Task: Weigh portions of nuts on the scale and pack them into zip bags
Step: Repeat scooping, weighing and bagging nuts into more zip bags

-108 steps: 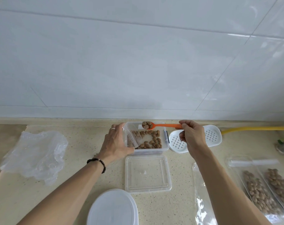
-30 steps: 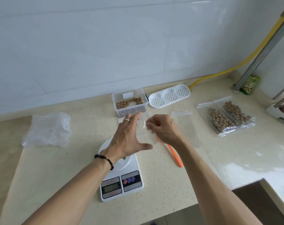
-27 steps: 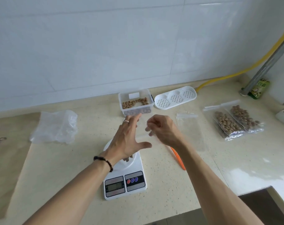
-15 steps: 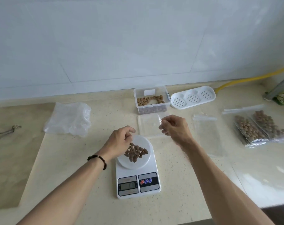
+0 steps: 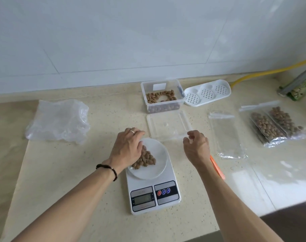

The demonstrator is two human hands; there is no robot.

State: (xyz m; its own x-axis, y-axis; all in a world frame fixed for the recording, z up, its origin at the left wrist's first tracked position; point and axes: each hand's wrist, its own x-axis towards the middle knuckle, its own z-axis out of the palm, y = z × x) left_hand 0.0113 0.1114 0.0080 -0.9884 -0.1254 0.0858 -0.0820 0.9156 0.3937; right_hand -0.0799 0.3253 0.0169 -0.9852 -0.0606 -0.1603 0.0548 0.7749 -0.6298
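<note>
My left hand (image 5: 127, 151) curls over the loose nuts (image 5: 146, 158) piled on the scale (image 5: 153, 182) plate, fingers touching them; whether any are gripped, I can't tell. Right hand (image 5: 196, 148) hovers half-closed, empty. They're light, hard, prone to scatter, so I'd scoop underneath.

Left hand (image 5: 126, 149): palm down, fingers curled downward; ring on one finger; bead bracelet at the wrist
Right hand (image 5: 197, 147): raised, loosely cupped; thumb and forefinger nearly pinched
Forearms: both bare, reaching forward
</note>
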